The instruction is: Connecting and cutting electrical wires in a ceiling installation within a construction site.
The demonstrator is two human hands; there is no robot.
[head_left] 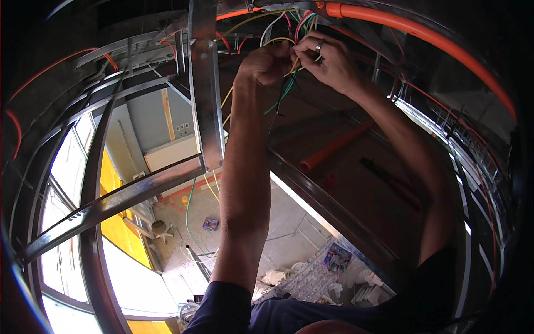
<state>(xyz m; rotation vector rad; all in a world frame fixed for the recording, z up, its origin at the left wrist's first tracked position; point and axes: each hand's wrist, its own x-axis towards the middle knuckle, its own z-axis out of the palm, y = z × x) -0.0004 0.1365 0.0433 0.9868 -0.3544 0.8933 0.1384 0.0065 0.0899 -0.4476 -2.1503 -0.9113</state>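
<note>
Both my hands are raised to a bundle of electrical wires at the top middle, their fingertips meeting. My left hand (268, 64) is closed in a pinch at a yellow wire (279, 39); its fingertips are partly hidden. My right hand (329, 62), with a ring on one finger, pinches the wires from the other side, thumb and forefinger together. Around the fingers run a white wire (269, 26), pink wires (301, 25) and a green wire (287, 89) that hangs below. The bundle comes out beside an orange conduit (400, 23).
A metal stud (206, 94) and a crossbar (117, 199) stand left of my arms. On the dark panel at right lie an orange pipe piece (334, 147) and what look like pliers (389, 179). Far below, the floor (183, 222) holds a stool (160, 228) and scattered materials.
</note>
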